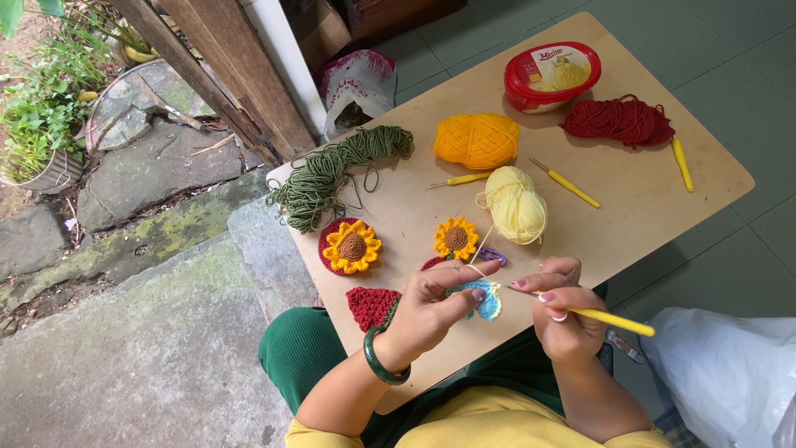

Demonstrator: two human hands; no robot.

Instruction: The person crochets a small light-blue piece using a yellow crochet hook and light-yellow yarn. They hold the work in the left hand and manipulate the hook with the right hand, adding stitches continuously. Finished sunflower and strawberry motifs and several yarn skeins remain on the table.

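The left hand (pixel 427 311), wearing a dark green bangle at the wrist, is closed in a pinch around a small light-blue crocheted piece (pixel 485 300), with pale yellow working yarn (pixel 479 249) running over the raised forefinger. The right hand (pixel 564 311) is closed around a yellow-handled crochet hook (pixel 609 319), its metal tip meeting the edge of the blue piece. The piece is held above the near edge of the light wooden worktop (pixel 647 199), over the person's lap. The yarn leads up to a pale yellow skein (pixel 516 205) near the middle of the worktop. Close to the hands lie a small crocheted sunflower (pixel 455 239), a purple clip (pixel 492 255) just beside it, a larger sunflower on a red round backing (pixel 351 246) and a red crocheted wedge (pixel 371 307). Further off are an orange-yellow ball of yarn (pixel 477 139), a loose hank of olive-green yarn (pixel 332 174), a heap of dark red yarn (pixel 618 121), a red plastic tub with lid (pixel 551 76) and three spare yellow-handled hooks. Assessment: the stitch in hand is best served by even tension over the forefinger, a firm pinch close to the working loop, and a short, controlled hook movement so the loop does not slip.
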